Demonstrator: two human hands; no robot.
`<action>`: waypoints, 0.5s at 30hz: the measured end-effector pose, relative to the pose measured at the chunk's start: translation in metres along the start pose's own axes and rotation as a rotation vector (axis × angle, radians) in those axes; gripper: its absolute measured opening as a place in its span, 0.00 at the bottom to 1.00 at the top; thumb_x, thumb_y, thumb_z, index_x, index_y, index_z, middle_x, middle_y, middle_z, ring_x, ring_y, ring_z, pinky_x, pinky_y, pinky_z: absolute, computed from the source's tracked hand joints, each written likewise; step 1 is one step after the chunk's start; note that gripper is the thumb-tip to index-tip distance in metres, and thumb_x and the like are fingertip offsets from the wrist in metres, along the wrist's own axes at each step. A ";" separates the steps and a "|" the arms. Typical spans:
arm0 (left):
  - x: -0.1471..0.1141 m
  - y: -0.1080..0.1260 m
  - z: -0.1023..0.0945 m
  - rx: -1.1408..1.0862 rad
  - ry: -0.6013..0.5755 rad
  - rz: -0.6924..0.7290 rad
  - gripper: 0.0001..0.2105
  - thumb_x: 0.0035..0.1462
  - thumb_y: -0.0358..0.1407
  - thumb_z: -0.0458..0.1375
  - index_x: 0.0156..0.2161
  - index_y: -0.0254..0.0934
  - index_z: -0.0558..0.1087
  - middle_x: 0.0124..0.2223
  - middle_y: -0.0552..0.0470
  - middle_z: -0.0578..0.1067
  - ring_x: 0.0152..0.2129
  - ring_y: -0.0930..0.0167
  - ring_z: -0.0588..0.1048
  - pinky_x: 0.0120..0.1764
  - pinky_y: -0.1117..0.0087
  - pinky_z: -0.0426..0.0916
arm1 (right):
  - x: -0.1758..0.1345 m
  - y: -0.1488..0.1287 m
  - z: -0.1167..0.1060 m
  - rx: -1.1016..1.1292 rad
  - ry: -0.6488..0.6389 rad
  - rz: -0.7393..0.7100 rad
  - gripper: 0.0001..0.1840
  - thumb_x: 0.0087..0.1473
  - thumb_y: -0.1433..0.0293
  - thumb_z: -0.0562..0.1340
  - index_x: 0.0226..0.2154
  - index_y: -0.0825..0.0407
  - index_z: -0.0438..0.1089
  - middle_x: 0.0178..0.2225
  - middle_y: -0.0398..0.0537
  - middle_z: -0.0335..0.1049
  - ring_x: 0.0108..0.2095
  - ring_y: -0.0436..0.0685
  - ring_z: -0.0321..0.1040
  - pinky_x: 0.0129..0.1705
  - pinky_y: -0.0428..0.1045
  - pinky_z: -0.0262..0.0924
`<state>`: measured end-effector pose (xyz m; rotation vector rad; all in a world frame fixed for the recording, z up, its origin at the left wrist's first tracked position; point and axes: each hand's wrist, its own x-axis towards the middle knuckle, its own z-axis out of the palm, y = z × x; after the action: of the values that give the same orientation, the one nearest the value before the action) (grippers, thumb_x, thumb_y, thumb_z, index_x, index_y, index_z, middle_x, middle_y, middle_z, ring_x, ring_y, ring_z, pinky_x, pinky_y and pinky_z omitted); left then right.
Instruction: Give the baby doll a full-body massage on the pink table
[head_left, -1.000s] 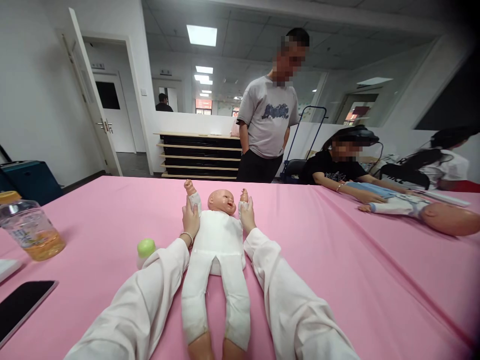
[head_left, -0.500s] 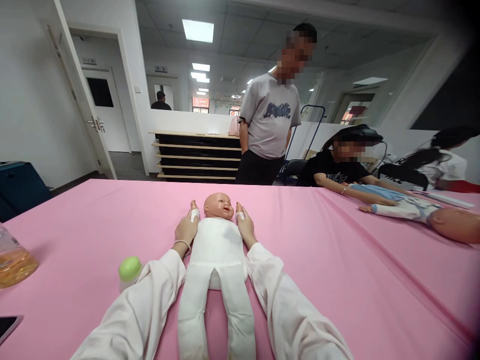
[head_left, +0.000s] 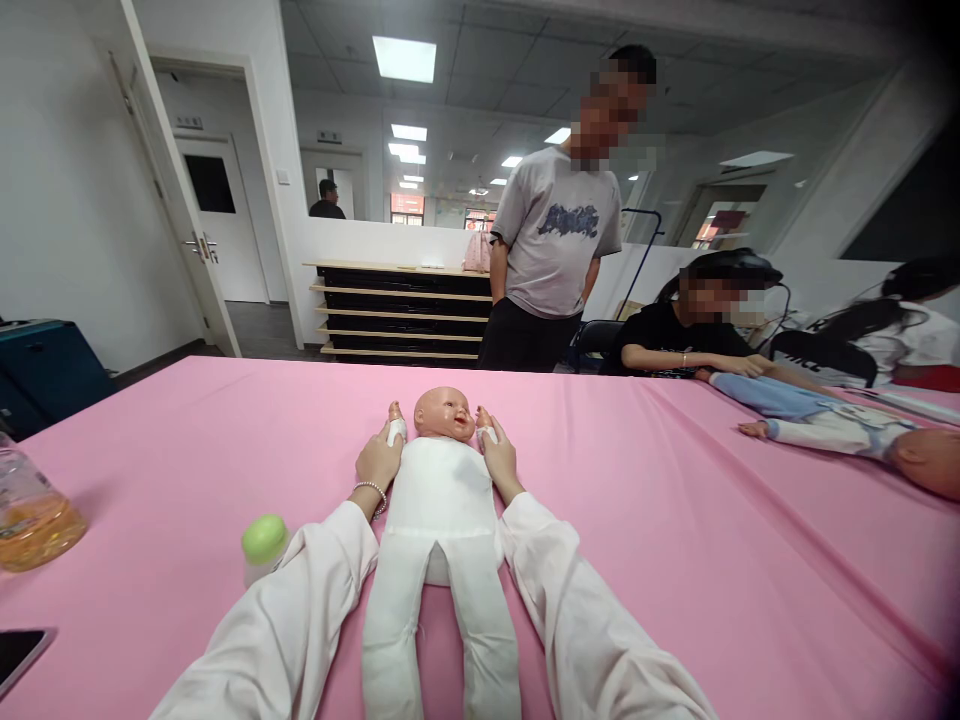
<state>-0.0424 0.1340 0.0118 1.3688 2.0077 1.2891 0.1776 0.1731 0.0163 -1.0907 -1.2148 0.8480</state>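
A baby doll with a white cloth body lies on its back on the pink-covered table, head away from me and legs toward me. Its bare plastic head is turned to the right. My left hand, with a beaded bracelet at the wrist, is wrapped round the doll's arm on the left side. On the other side my right hand grips the doll's other arm. Both small plastic hands of the doll stick up beyond my fingers, beside its head.
A green-capped container stands by my left sleeve. Farther left are a bottle of amber liquid and a phone. At right a seated person is beside another doll. Someone stands behind the table.
The view has shifted slightly, so everything sits a little farther right. My hands stay on the doll's arms. The seated person's arms have drawn back from the other doll.
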 end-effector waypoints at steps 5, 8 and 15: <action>0.000 0.000 0.000 -0.036 -0.005 -0.002 0.22 0.50 0.49 0.54 0.51 0.47 0.68 0.32 0.44 0.75 0.35 0.56 0.72 0.40 0.60 0.61 | 0.002 0.001 0.000 -0.036 -0.021 0.022 0.21 0.47 0.68 0.58 0.46 0.40 0.67 0.51 0.36 0.65 0.55 0.54 0.56 0.60 0.54 0.45; 0.000 -0.001 0.001 -0.068 -0.001 -0.005 0.22 0.49 0.48 0.55 0.50 0.46 0.69 0.32 0.45 0.75 0.37 0.57 0.72 0.40 0.62 0.61 | 0.005 0.005 0.000 -0.010 -0.005 0.035 0.20 0.46 0.69 0.59 0.45 0.41 0.69 0.51 0.37 0.65 0.54 0.54 0.58 0.59 0.53 0.47; -0.002 0.000 0.000 -0.108 0.008 0.002 0.22 0.50 0.44 0.55 0.51 0.44 0.67 0.35 0.44 0.74 0.40 0.57 0.71 0.43 0.61 0.61 | -0.001 -0.002 -0.001 -0.048 -0.003 0.030 0.19 0.47 0.68 0.59 0.44 0.43 0.69 0.50 0.39 0.66 0.53 0.55 0.59 0.57 0.53 0.50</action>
<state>-0.0418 0.1318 0.0112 1.3186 1.9122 1.3844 0.1779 0.1715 0.0182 -1.1496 -1.2292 0.8468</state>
